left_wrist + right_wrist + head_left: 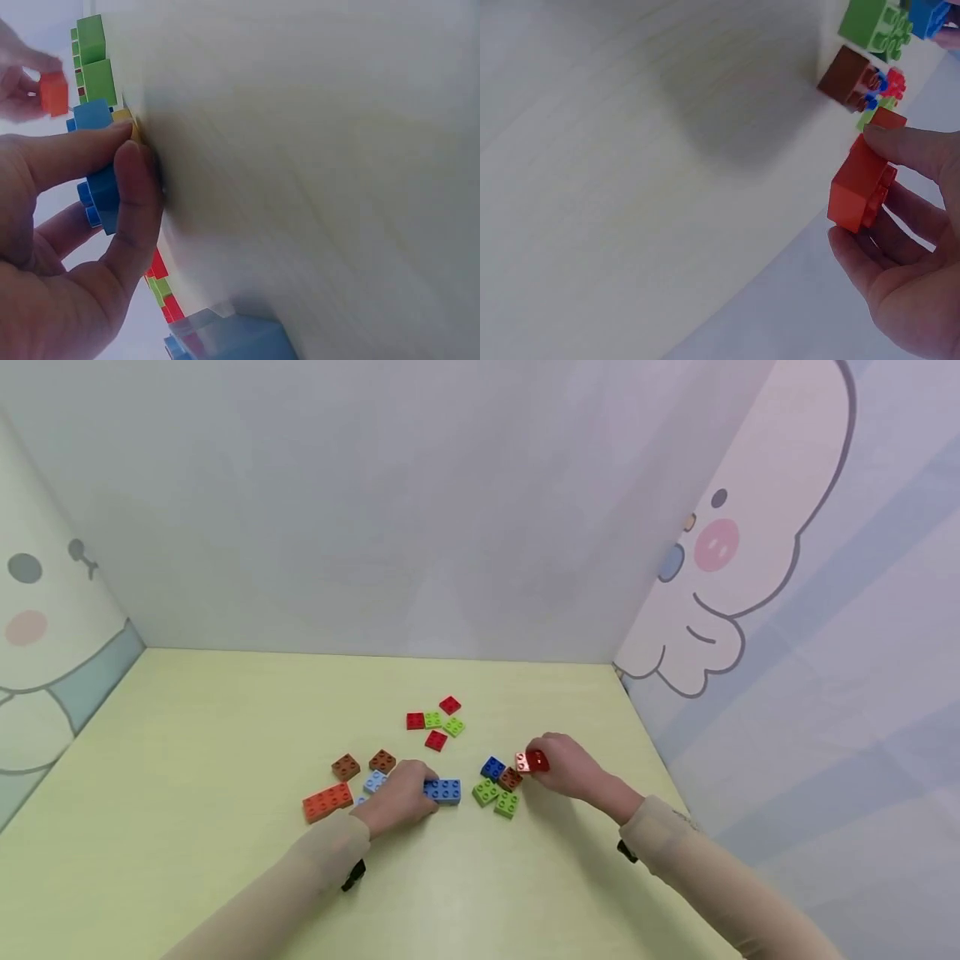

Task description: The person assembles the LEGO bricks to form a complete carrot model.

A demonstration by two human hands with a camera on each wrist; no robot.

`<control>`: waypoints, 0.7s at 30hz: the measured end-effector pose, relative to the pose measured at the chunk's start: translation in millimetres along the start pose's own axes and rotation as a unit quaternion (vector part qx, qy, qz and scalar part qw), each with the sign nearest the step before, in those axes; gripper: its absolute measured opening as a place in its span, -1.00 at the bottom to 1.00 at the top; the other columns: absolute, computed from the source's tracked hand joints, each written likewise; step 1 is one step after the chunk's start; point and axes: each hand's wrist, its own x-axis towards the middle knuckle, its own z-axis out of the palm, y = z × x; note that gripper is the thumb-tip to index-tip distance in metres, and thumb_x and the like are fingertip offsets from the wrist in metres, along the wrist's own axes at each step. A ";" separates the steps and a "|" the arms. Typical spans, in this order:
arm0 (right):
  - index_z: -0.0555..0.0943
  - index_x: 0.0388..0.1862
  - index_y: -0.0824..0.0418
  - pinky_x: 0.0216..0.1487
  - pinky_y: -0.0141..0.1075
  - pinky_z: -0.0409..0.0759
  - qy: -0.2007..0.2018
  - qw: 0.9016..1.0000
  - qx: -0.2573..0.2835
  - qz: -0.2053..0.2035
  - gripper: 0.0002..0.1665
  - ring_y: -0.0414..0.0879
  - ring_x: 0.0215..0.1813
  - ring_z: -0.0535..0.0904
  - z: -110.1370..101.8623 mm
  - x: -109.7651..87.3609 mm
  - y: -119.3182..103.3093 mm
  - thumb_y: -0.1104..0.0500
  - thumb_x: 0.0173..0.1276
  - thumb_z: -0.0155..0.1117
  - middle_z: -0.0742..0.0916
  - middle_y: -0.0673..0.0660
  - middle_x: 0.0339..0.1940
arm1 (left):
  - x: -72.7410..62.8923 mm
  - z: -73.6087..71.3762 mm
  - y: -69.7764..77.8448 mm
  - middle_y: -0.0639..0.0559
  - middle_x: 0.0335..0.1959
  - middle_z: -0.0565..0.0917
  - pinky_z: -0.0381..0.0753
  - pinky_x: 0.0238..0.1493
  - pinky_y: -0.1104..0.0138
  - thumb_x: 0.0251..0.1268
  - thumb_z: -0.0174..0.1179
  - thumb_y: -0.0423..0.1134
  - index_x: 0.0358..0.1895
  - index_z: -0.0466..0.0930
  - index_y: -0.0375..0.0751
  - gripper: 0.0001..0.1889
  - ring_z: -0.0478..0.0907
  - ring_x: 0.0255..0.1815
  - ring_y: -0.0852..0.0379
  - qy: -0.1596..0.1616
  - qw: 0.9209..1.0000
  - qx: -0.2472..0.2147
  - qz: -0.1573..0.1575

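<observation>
My left hand (401,797) grips a long blue building brick (444,791), with thumb and fingers on opposite sides. In the left wrist view the blue brick (105,187) has its studs facing left, and fingers cover its middle. My right hand (572,767) pinches a red building brick (532,762) by its ends. The red brick (859,187) appears off the table in the right wrist view, studs towards the palm. Just left of it in the head view are a dark blue brick (492,767), a brown brick (511,778) and two green bricks (485,792).
Farther back lie several small red and lime bricks (432,720). Left of my left hand are an orange-red long brick (327,802), two brown bricks (346,767) and light blue bricks (375,781), partly hidden. Grey and cartoon-printed panels (375,527) enclose the pale yellow table (225,718).
</observation>
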 end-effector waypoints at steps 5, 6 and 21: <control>0.65 -0.08 0.19 -0.14 -0.29 0.54 -0.004 0.999 0.026 -0.020 -0.66 -0.16 -0.21 0.52 0.1 18.7 -30.9 0.22 0.13 0.44 0.64 -0.01 -0.24 | -0.6 -0.6 -0.5 -0.08 -0.06 0.56 0.43 0.06 0.06 0.05 0.39 -0.32 0.04 0.60 -0.40 -0.56 0.45 -0.02 0.01 0.004 1.000 0.003 -0.006; 0.65 -0.07 0.19 -0.13 -0.30 0.54 -0.009 0.999 0.026 -0.024 -0.65 -0.17 -0.20 0.52 0.4 21.9 -36.1 0.20 0.14 0.43 0.64 -0.02 -0.22 | -0.3 -0.7 -0.6 -0.08 -0.06 0.55 0.43 0.06 0.06 0.05 0.38 -0.33 0.04 0.60 -0.40 -0.56 0.45 -0.02 0.00 0.005 1.000 0.004 -0.006; 0.66 -0.03 0.22 -0.11 -0.36 0.51 -0.047 0.996 0.051 -0.059 -0.62 -0.18 -0.20 0.52 16.3 48.2 -78.5 0.17 0.16 0.46 0.66 -0.01 -0.19 | 12.3 -9.2 3.0 -0.05 -0.18 0.53 0.44 -0.11 0.17 0.07 0.37 -0.36 -0.06 0.63 -0.42 -0.66 0.39 -0.17 0.04 0.035 0.999 0.000 -0.003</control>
